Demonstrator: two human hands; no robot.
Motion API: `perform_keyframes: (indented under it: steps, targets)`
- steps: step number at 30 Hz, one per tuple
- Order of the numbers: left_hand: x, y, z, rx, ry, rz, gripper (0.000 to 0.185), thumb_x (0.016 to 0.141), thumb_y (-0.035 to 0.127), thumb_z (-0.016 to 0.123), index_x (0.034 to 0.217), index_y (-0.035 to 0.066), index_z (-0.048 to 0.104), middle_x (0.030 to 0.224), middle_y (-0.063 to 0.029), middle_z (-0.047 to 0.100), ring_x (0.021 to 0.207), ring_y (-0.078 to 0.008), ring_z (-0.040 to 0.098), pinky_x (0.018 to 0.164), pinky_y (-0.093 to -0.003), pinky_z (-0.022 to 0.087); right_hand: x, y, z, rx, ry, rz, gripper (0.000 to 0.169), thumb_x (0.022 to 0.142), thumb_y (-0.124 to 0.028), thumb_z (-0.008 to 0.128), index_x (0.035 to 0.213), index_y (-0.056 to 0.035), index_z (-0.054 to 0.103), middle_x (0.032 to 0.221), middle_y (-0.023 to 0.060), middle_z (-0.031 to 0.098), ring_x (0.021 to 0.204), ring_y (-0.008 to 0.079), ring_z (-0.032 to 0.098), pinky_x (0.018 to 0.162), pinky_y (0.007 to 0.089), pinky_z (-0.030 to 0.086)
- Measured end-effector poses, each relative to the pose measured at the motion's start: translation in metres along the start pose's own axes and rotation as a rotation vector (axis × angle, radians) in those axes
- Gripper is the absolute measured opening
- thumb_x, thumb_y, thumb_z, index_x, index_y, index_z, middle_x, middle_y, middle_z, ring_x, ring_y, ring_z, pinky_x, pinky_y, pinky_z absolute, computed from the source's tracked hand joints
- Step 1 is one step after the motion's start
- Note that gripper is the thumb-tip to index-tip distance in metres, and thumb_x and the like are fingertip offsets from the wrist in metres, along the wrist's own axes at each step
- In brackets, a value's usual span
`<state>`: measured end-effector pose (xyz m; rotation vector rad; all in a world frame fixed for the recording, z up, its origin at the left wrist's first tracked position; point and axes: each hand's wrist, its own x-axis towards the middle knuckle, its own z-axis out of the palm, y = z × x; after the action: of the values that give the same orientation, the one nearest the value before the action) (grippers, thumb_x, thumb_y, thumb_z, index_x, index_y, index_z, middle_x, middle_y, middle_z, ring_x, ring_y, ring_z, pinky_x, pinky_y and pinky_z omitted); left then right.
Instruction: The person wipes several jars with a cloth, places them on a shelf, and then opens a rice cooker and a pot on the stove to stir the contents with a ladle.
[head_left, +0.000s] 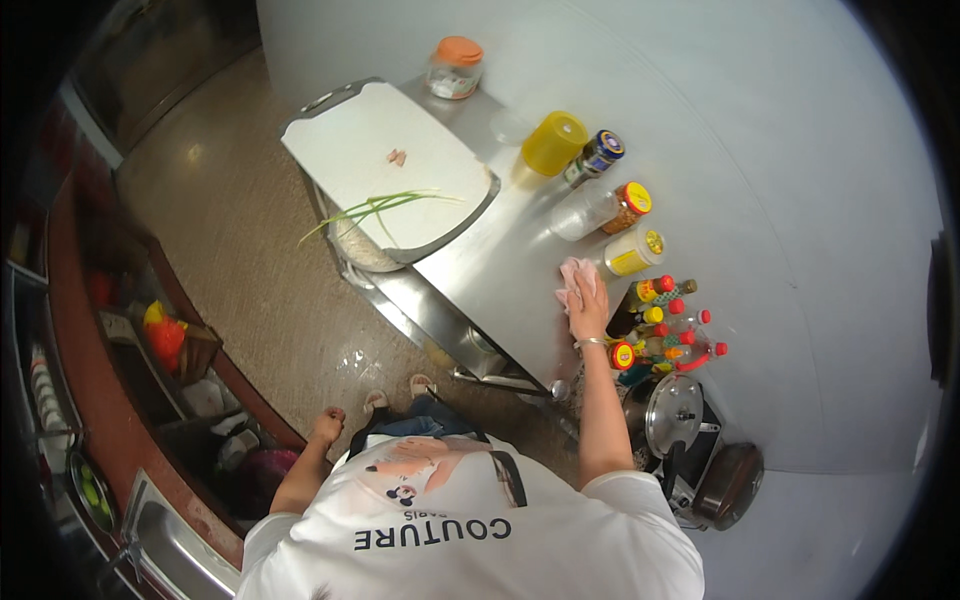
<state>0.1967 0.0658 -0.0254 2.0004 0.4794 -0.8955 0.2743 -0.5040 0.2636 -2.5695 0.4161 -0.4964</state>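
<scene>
My right hand (589, 306), with a bangle at the wrist, presses a crumpled pink cloth (574, 276) onto the stainless steel table (487, 292). Just beyond it stands a white-lidded jar with a yellow label (634, 253). Several sauce bottles (660, 319) with red and yellow caps crowd together to the right of the hand. At my left side, away from the table, my left hand (328, 426) hangs with its fingers curled and nothing visible in them. A white cutting board (405, 180) carries green onion stalks (382, 204) and small reddish-brown pieces (397, 157).
Along the wall stand an orange-lidded jar (455, 67), a yellow canister (553, 144), a blue-lidded jar (596, 156) and a clear container (581, 211). A pressure cooker (673, 416) is near my right arm. Behind my left side is a counter with a sink (176, 547).
</scene>
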Motion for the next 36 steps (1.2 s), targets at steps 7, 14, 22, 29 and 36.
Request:
perform_keyframes:
  steps: [7,14,22,29,36]
  targets:
    - [0.007,-0.034,0.016,0.110,-0.009,-0.034,0.036,0.081,0.035,0.057,0.107,0.010,0.065,0.099,-0.0142,0.068,0.095,-0.0303,0.064,0.086,-0.0363,0.048,-0.060,-0.100,0.035,-0.151,-0.127,-0.133,0.048,0.086,-0.020,0.056,0.133,-0.0198,0.049,0.144,0.0193,0.032,0.133,0.0402,0.028,0.109,0.0525,0.022]
    - [-0.001,0.022,0.025,0.048,-0.016,0.038,0.032,0.081,0.032,0.058,0.101,0.007,0.066,0.094,-0.0147,0.068,0.090,-0.0298,0.064,0.081,-0.0363,0.048,-0.084,-0.152,0.051,-0.131,-0.181,-0.349,0.049,0.080,-0.003,0.057,0.128,-0.0139,0.054,0.134,0.0218,0.042,0.125,0.0404,0.039,0.106,0.0486,0.029]
    - [0.003,0.068,0.029,-0.174,0.046,0.141,0.030,0.085,0.033,0.059,0.096,0.006,0.065,0.085,-0.0126,0.067,0.081,-0.0244,0.064,0.074,-0.0346,0.048,-0.110,-0.141,0.069,0.057,-0.254,-0.614,0.040,0.077,-0.002,0.057,0.115,-0.0123,0.061,0.128,0.0186,0.049,0.121,0.0380,0.045,0.104,0.0493,0.034]
    - [-0.007,0.024,0.043,-0.421,0.115,0.145,0.021,0.085,0.023,0.061,0.097,0.005,0.064,0.086,-0.0089,0.067,0.081,-0.0195,0.063,0.076,-0.0303,0.048,-0.148,-0.084,0.158,0.160,-0.596,-0.171,0.041,0.080,-0.006,0.056,0.120,-0.0134,0.056,0.119,0.0197,0.053,0.105,0.0398,0.052,0.088,0.0438,0.045]
    - [-0.059,-0.034,0.090,-0.451,0.110,-0.044,0.018,0.086,0.015,0.060,0.101,0.004,0.062,0.089,-0.0092,0.067,0.084,-0.0187,0.064,0.078,-0.0293,0.048,-0.153,-0.015,0.261,-0.147,-0.417,0.133,0.056,0.083,-0.011,0.059,0.135,-0.0158,0.040,0.125,0.0275,0.045,0.106,0.0428,0.050,0.089,0.0485,0.043]
